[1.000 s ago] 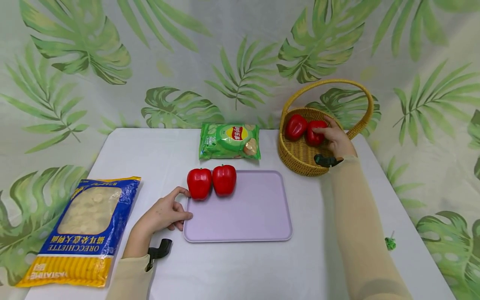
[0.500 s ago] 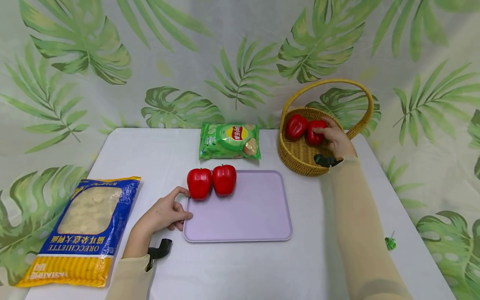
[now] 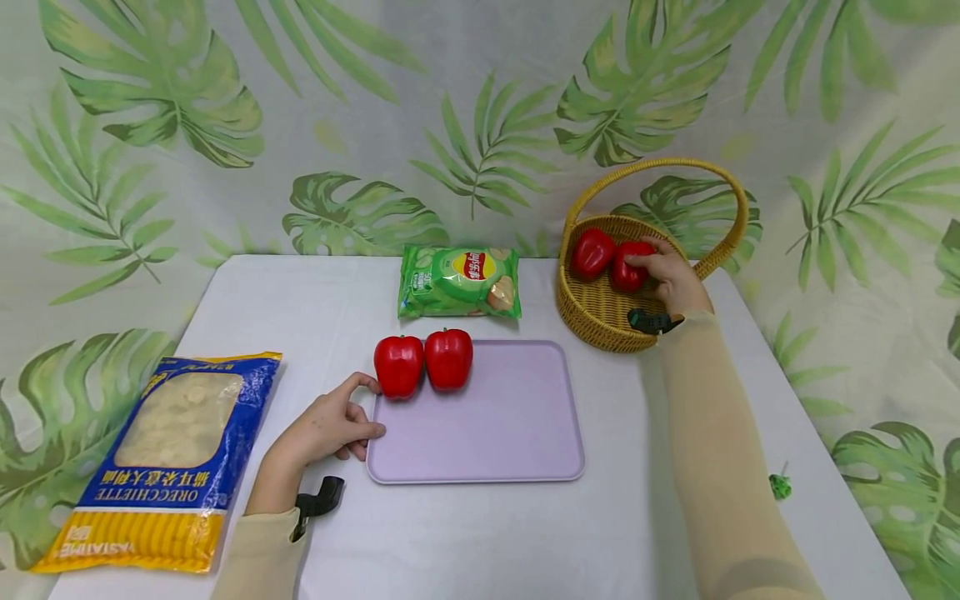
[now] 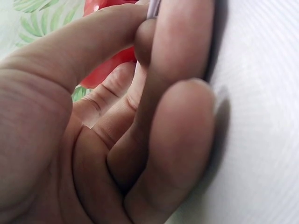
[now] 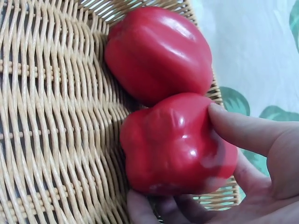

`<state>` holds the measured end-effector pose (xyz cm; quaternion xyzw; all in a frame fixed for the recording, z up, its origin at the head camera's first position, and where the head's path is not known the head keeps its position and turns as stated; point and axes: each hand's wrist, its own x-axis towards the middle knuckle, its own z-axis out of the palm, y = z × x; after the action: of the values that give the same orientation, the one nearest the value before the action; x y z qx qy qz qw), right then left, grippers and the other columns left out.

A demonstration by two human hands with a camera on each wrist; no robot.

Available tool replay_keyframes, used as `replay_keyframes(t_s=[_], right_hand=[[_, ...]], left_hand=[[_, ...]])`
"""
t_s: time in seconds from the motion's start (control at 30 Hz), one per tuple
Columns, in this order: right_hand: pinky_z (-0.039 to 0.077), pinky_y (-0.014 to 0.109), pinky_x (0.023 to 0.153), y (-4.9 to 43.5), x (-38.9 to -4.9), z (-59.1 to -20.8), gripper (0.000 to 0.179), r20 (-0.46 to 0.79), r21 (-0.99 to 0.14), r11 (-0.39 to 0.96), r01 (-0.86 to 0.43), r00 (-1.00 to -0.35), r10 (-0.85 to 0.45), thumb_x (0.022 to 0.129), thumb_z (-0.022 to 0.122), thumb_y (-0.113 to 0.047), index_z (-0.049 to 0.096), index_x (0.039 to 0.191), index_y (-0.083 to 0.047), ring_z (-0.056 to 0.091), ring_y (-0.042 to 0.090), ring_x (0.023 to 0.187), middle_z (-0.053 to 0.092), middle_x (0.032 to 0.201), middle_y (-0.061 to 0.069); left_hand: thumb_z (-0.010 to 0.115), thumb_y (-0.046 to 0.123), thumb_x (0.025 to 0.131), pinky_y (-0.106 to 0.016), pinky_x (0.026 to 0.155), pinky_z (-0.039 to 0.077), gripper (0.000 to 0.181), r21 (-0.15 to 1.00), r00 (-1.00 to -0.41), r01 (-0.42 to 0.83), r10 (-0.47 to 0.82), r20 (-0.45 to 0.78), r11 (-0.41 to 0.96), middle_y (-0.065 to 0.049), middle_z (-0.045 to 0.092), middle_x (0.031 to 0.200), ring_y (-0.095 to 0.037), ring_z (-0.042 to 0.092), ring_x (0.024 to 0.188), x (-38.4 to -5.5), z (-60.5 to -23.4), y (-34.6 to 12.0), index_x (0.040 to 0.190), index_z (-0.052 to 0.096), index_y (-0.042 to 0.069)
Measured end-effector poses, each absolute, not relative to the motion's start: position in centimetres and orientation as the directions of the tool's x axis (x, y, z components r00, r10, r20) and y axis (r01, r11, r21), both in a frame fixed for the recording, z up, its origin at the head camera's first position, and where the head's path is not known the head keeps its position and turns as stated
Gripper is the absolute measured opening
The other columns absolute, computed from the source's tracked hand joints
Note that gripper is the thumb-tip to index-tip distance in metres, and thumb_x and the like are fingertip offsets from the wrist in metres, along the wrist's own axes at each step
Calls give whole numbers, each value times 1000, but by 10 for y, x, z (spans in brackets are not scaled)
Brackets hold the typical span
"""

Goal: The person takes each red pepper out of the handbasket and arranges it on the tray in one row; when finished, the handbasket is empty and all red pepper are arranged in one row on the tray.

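Note:
My right hand reaches into a wicker basket at the back right and grips a red bell pepper, thumb on one side and fingers round the other. Against that pepper lies a second red bell pepper, also inside the basket. My left hand pinches the left edge of a pale purple tray, thumb over the rim and curled fingers underneath. Two more peppers, a left one and a right one, stand side by side at the tray's back left corner.
Behind the tray lies a green bag of chips. A blue and yellow bag of orecchiette covers the table's left side. The basket's tall handle arches over its opening. A small green item lies near the right edge.

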<state>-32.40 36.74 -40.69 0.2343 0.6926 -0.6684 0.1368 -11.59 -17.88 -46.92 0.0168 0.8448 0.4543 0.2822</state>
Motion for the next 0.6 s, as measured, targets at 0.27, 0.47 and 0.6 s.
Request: replay_keyframes(t_s=[0.27, 0.47, 0.6], right_hand=[[29, 56, 129, 366, -320, -394, 78, -530, -844, 7, 536, -837, 134, 108, 56, -11, 17, 170, -35, 18, 27, 164, 4, 180, 1], [31, 57, 128, 366, -315, -389, 77, -500, -856, 69, 513, -854, 142, 108, 56, -14, 17, 171, -33, 24, 32, 162, 4, 180, 6], [34, 53, 128, 366, -312, -384, 77, -490, -856, 96, 508, -857, 158, 108, 59, -21, 16, 171, -34, 40, 29, 154, 12, 180, 7]], left_hand=[[81, 22, 93, -31, 56, 54, 60, 784, -842, -214, 297, -450, 582, -6, 72, 76, -19, 70, 60, -117, -470, -180, 141, 44, 17], [81, 21, 93, -32, 55, 54, 59, 788, -846, -209, 298, -443, 579, -6, 72, 76, -19, 70, 60, -116, -470, -180, 140, 45, 17], [81, 22, 93, -32, 55, 54, 60, 788, -844, -211, 299, -445, 578, -6, 72, 76, -19, 70, 60, -116, -470, -179, 141, 45, 16]])
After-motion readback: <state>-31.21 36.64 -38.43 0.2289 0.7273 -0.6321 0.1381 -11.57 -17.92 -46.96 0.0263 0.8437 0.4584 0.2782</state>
